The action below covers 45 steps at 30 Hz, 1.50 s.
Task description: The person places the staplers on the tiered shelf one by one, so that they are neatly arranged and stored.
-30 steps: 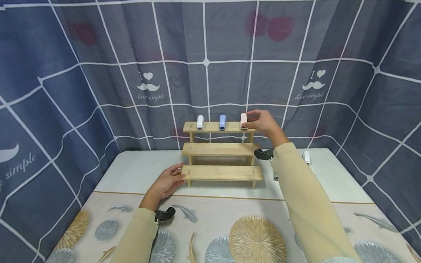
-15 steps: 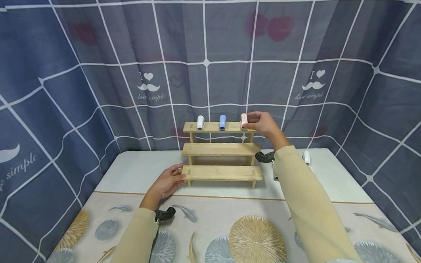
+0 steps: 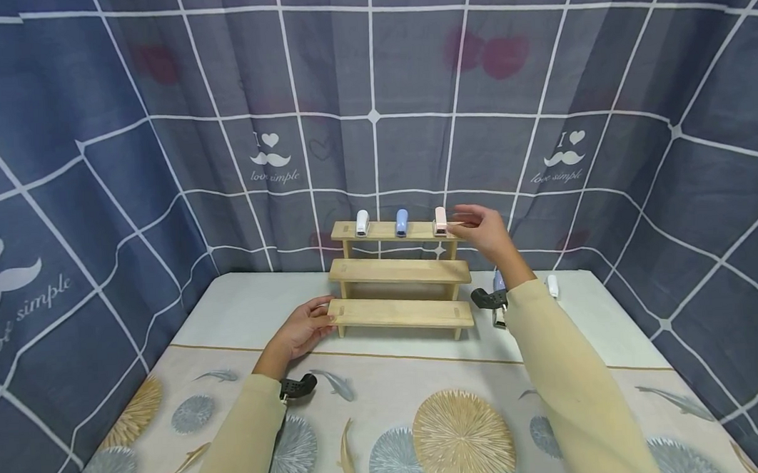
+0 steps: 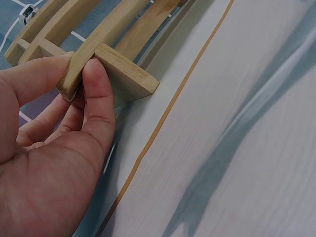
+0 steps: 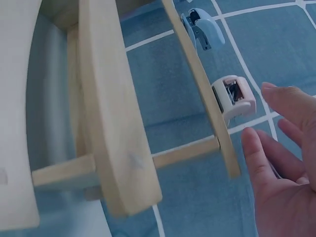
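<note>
A three-tier wooden display rack (image 3: 398, 270) stands on the table. Along its top tier, from left to right, sit a white stapler (image 3: 362, 223), a blue stapler (image 3: 402, 222) and a pink-and-white stapler (image 3: 440, 221). My left hand (image 3: 303, 329) pinches the left end of the rack's lowest board between thumb and fingers, plain in the left wrist view. Just right of the pink stapler, my right hand (image 3: 487, 232) holds nothing, its fingers spread. In the right wrist view a small gap separates its fingertips from the pink stapler (image 5: 236, 97).
Right of the rack, partly behind my right arm, lie a blue object (image 3: 498, 281) and a small pale object (image 3: 499, 319) with metal showing. A white stapler-like object (image 3: 552, 285) is farther right. A checked curtain (image 3: 319, 68) hangs close behind the rack.
My right hand has let go of the pink stapler and drawn slightly to the right. The stapler stays on the top tier. My left hand keeps its place on the rack.
</note>
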Motion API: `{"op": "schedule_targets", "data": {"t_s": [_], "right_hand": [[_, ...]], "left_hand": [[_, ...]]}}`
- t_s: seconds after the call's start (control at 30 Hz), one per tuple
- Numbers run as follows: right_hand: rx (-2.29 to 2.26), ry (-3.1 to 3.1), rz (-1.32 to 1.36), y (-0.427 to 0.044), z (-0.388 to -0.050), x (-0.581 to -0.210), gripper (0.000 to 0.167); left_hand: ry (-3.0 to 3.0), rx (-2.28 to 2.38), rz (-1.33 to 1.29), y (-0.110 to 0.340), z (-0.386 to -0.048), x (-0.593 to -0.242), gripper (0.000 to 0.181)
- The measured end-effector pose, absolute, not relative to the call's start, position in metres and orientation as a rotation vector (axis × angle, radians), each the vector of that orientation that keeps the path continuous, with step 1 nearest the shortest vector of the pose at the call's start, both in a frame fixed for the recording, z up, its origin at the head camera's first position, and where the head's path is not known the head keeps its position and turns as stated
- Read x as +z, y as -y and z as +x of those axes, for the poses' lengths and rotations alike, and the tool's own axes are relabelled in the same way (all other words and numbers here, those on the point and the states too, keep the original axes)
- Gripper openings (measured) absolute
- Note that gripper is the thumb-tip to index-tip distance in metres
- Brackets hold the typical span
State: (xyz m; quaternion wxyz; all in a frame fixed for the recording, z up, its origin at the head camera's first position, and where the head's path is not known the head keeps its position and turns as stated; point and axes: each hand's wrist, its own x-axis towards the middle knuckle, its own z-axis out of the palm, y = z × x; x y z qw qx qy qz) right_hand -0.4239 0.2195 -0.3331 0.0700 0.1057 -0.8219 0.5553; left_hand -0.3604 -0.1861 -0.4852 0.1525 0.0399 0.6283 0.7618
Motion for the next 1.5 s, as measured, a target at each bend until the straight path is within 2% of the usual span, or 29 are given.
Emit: {"op": "schedule_targets", "data": {"t_s": [0.4, 0.83, 1.5], "right_hand": [[1.695, 2.303, 0.255, -0.244, -0.403, -0.361, 0.059], [1.515, 2.297, 0.153, -0.272, -0.362, -0.404, 0.054], [1.429, 2.244, 0.024, -0.330, -0.306, -0.445, 0.045]], "left_hand": [[-1.849, 2.171, 0.116, 0.186, -0.362, -0.488, 0.067], [-1.861, 2.167, 0.116, 0.185, -0.362, -0.487, 0.067], [-1.863, 2.174, 0.116, 0.184, -0.361, -0.487, 0.065]]}}
